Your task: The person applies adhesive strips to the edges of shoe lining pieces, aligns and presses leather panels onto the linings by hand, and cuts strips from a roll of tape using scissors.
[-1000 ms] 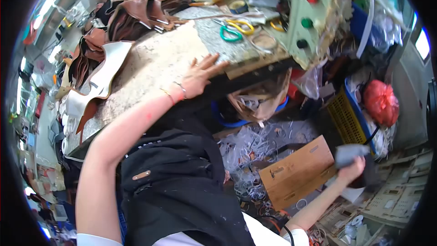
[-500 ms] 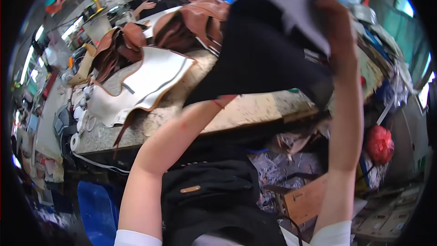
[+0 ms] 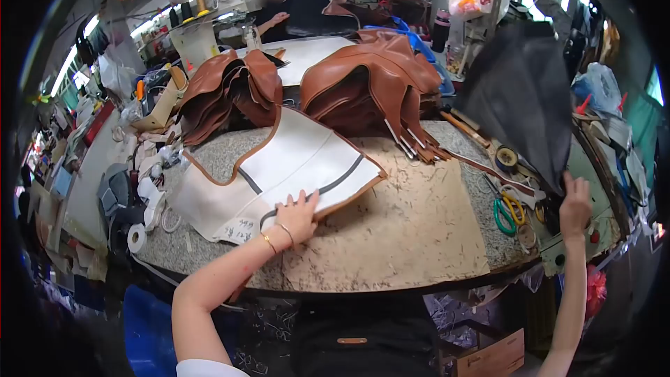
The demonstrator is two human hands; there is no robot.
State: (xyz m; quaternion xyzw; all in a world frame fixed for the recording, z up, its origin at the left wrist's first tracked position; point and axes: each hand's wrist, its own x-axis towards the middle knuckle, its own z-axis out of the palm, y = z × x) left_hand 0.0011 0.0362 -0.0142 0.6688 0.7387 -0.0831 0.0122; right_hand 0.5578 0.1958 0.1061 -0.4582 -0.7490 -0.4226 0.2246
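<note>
My left hand [image 3: 296, 218] lies with fingers spread on the near right part of a white panel with brown edging [image 3: 293, 157]. Dark strips cross the panel, and small handwriting shows at its near corner. At the right, my right hand [image 3: 576, 206] is closed on the lower corner of a black sheet [image 3: 523, 91], which looks like leather. The sheet rises up and away from the hand over the right side of the table. Beyond the white panel rest two stacks of brown leather pieces [image 3: 370, 77], the left one [image 3: 234, 91] folded over.
A tan board [image 3: 398, 230] covers the table's front middle. Scissors with green and yellow handles [image 3: 509, 213] and a tape roll [image 3: 506, 159] lie at right. White rolls [image 3: 137, 237] sit at the left edge. Another person holds a black piece [image 3: 321, 3] across the table.
The black sheet has gone from in front of me to the right, held in my right hand. My left hand, earlier behind the sheet, now rests on the white panel. The view has shifted.
</note>
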